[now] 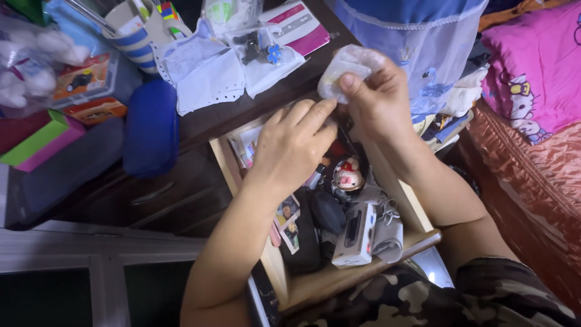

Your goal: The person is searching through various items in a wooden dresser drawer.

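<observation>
Both my hands are raised over an open wooden drawer point(417, 241). My right hand point(378, 100) pinches a small clear plastic bag point(348, 66) with something pale inside, thumb on its front. My left hand point(293, 142) reaches to the bag's lower edge, its fingertips touching it. Below them the drawer holds a small red-and-white figurine point(347, 175), a white boxy device point(356, 236), a dark pouch point(305, 239) and some photo cards point(288, 219).
The dark desk top point(230, 115) carries white paper pouches point(203, 72), a striped mug point(138, 36), a blue case point(151, 124), coloured boxes point(91, 82) and a pink-and-white packet point(299, 24). A blue cloth cover point(423, 42) and a bed with a pink pillow point(538, 72) lie to the right.
</observation>
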